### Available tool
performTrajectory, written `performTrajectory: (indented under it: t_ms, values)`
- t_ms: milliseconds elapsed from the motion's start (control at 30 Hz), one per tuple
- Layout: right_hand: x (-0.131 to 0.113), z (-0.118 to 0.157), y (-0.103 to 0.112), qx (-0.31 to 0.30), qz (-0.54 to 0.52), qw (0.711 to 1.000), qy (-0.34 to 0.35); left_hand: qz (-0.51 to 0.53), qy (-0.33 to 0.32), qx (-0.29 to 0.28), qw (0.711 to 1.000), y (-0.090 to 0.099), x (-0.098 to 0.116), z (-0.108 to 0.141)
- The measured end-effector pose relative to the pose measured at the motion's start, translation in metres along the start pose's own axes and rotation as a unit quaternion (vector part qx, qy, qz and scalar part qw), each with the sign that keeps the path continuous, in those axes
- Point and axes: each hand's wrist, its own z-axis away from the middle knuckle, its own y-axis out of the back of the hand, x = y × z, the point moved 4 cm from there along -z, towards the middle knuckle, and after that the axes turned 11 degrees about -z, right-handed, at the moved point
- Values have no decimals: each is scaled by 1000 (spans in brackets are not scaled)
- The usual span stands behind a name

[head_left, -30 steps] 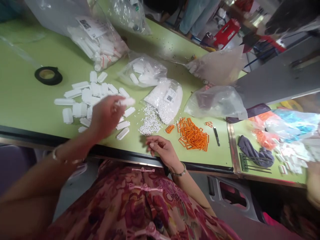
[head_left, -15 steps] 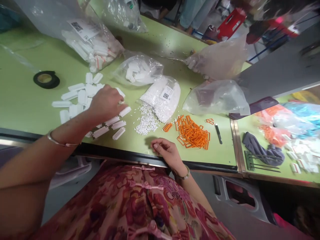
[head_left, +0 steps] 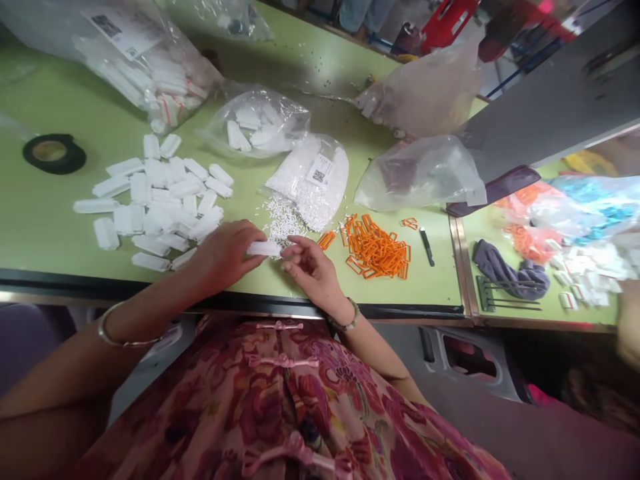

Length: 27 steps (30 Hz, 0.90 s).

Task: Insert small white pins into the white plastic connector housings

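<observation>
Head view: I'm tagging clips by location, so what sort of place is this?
Probably a small-parts assembly workshop: orange plastic frames and white plastic pieces lie heaped on a green worktable, beside a clear bag with a printed label.

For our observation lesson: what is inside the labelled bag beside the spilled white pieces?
The clear bag holds many small white pieces, like those spilled beside it. Its label covers some contents; what lies behind it or deeper cannot be seen.
</observation>
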Motion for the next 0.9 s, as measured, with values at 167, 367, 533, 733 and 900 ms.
performTrajectory:
  t_ms: [167,367,533,733,900]
  values:
    - [3,3,-6,-2,35,999,-15,104,17,55,993,-16,20,18]
    - [11,13,-9,-24,-52,995,-76,203,65,92,973,-20,32,30]
    - [14,17,-25,-119,-103,981,-113,250,71,122,958,-24,41,37]
    - [14,21,-9,-76,0,992,-103,182,44,83,979,-35,41,43]
    - [13,25,-1,-23,-9,997,-67,163,42,75,983,-44,38,45]
